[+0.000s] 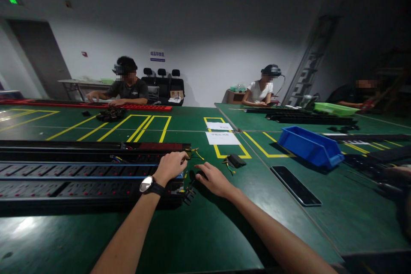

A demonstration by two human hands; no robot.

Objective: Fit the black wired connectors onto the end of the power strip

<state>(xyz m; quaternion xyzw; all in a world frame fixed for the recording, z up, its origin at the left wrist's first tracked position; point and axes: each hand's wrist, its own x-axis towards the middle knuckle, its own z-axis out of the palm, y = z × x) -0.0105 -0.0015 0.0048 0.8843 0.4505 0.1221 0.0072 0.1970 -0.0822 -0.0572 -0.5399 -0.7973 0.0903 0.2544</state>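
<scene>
Several long black power strips (pixel 90 189) with rows of sockets and red dots lie side by side on the left of the green table. My left hand (pixel 171 165), wearing a wristwatch (pixel 147 184), is over their right ends. Its fingers are curled, and what they hold, if anything, is hidden. My right hand (pixel 213 178) is just right of the strip ends, index finger and thumb apart, with nothing visible between them. Below the hands, a black end piece (pixel 189 196) sits by the nearest strip's end. Short yellow wires (pixel 198 153) stick out of the far strip.
A black block with wires (pixel 236 161) lies beyond my right hand. Farther right are a phone (pixel 295 185) and a blue bin (pixel 310 147). Paper sheets (pixel 222 138) lie inside yellow tape marks. Co-workers (pixel 130 83) sit across the table, near a red strip (pixel 149 107) and a green tray (pixel 335 109).
</scene>
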